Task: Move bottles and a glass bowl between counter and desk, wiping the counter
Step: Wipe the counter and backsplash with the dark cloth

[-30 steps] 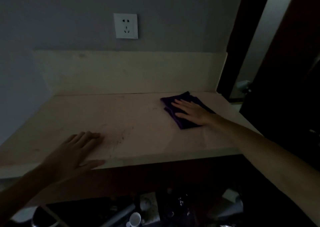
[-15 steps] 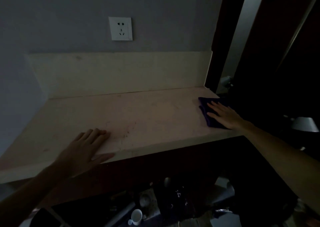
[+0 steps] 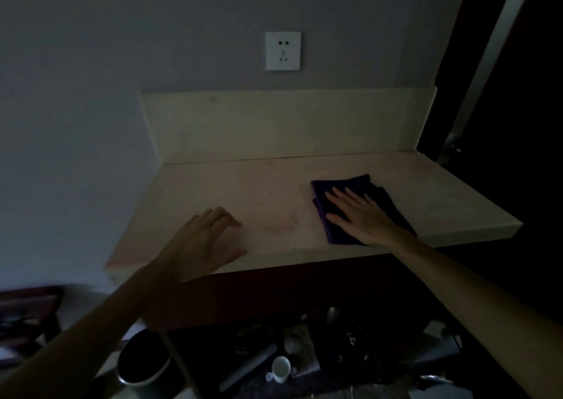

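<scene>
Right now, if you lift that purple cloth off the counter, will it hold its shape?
Probably not: the purple cloth lies folded and flat under the right hand, so it likely droops and unfolds. It looks thin, probably light, and should slide easily on the smooth counter.

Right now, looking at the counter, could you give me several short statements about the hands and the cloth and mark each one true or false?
1. The right hand lies flat on the purple cloth. True.
2. The left hand holds a bottle. False: it rests open on the counter, holding nothing.
3. The cloth lies on the right half of the counter. True.
4. A glass bowl stands on the counter beside the cloth. False: no bowl shows on the counter.
5. A white wall socket sits above the backsplash. True.
</scene>
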Demonstrator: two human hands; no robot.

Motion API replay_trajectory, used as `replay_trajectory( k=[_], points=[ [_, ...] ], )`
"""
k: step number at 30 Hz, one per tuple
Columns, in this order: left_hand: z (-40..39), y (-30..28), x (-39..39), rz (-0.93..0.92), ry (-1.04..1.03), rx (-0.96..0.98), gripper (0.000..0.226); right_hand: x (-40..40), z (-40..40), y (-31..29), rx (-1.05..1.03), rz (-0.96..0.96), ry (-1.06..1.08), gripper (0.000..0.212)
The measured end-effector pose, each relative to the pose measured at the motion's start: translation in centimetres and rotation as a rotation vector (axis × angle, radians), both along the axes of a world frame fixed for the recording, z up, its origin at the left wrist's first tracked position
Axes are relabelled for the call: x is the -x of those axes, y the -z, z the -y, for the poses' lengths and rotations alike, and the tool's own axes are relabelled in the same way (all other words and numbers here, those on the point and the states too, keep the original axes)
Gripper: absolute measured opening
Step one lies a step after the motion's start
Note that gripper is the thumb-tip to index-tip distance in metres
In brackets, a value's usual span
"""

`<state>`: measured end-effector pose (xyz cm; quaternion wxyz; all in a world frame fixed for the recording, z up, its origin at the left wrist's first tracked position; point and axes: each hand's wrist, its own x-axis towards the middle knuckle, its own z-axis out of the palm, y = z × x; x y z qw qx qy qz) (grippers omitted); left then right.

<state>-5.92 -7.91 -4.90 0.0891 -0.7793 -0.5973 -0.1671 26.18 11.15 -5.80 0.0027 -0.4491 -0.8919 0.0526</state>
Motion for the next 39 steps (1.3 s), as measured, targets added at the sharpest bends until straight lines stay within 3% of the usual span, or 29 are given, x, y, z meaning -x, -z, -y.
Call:
replay_trajectory(
  k=[11, 16, 24, 39],
  points=[
    [8.6, -3.2, 11.5, 0.232, -0.179, -0.144, 0.043, 29.0, 11.5, 0.9, -0.016, -0.041, -0.425, 0.07],
    [9.8, -2.3, 12.8, 0.289, -0.236, -0.186, 0.035, 32.7, 14.6, 0.8, -0.017, -0.066, -0.566, 0.068],
    [7.3, -0.1, 8.1, 0.315, -0.223, -0.184, 0.029, 25.6, 9.7, 0.4, 0.01, -0.049, -0.604, 0.077],
    [-10.4, 2.0, -17.1, -0.025, 0.047, -0.027, 0.061, -10.8, -11.3, 0.4, 0.006, -0.015, -0.056, 0.081]
  ],
)
